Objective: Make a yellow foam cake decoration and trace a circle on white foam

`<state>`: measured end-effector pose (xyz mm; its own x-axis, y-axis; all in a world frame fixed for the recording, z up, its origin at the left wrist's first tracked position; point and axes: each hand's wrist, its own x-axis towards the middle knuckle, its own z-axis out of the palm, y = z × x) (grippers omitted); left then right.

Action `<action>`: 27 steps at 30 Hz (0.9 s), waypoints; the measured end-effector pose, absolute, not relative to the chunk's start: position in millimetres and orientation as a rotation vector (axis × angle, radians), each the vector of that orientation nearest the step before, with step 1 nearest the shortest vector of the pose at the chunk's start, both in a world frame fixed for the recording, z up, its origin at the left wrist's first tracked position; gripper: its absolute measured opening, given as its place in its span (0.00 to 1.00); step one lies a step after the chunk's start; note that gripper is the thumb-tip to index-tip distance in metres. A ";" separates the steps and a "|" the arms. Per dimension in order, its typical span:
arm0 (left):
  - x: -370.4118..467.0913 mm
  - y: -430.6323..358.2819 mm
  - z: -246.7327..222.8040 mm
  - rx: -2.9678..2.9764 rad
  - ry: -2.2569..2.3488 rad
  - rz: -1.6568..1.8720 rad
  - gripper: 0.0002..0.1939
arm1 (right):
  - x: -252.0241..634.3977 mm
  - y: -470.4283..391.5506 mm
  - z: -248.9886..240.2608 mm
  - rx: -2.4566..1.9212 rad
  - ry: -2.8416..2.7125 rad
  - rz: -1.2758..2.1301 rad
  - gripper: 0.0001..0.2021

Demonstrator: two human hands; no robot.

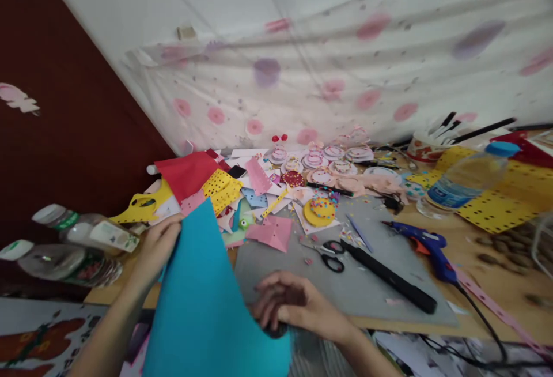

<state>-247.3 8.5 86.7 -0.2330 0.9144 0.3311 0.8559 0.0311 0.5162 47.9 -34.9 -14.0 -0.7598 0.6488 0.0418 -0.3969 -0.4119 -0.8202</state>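
Note:
A large sheet of blue craft paper (203,308) stands tilted up at the front edge of the table. My left hand (162,244) pinches its upper left edge, thumb and fingers closed on it. By the sheet's lower right edge is my right hand (298,308), fingers curled. A dark rounded shape shows under those fingers; blur and shadow hide what it is. Just beyond this hand, scissors with black handles (332,256) lie on a grey mat (280,267). To their right rests a long black tool (389,276), near a thin blue stick (359,233).
A blue glue gun (427,244) with a cord lies right, near a water bottle (466,181). Two bottles (86,230) lean at left. Coloured paper scraps (270,233), a yellow disc (318,212) and small decorated discs (315,159) crowd the back. A patterned sheet covers the wall.

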 end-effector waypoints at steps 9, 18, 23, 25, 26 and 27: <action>-217.4 -1.2 41.6 2.045 2.545 0.577 0.10 | 91.6 -74.7 -48.1 -1.032 -1.423 1.837 0.21; -225.1 -26.8 -8.2 1.775 2.002 0.836 0.17 | 153.0 -46.3 -53.0 -1.431 -1.540 1.234 0.18; -204.7 -41.0 -31.0 1.467 1.829 0.855 0.25 | 184.4 -38.6 -49.9 -1.549 -1.598 0.964 0.17; -200.5 -40.3 -28.2 1.404 1.749 0.802 0.26 | 183.3 -44.4 -53.4 -1.550 -1.619 0.886 0.16; -200.1 -38.1 -24.9 1.406 1.705 0.774 0.26 | 181.5 -48.4 -55.1 -1.540 -1.642 0.883 0.16; -200.7 -34.8 -21.0 1.424 1.666 0.751 0.24 | 180.2 -52.5 -56.3 -1.525 -1.678 0.896 0.16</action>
<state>-200.7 -34.8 -21.0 -0.0444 0.9801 -0.1937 0.5039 0.1894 0.8428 180.2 -52.5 -56.3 -0.0726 0.9965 0.0403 0.5210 0.0724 -0.8505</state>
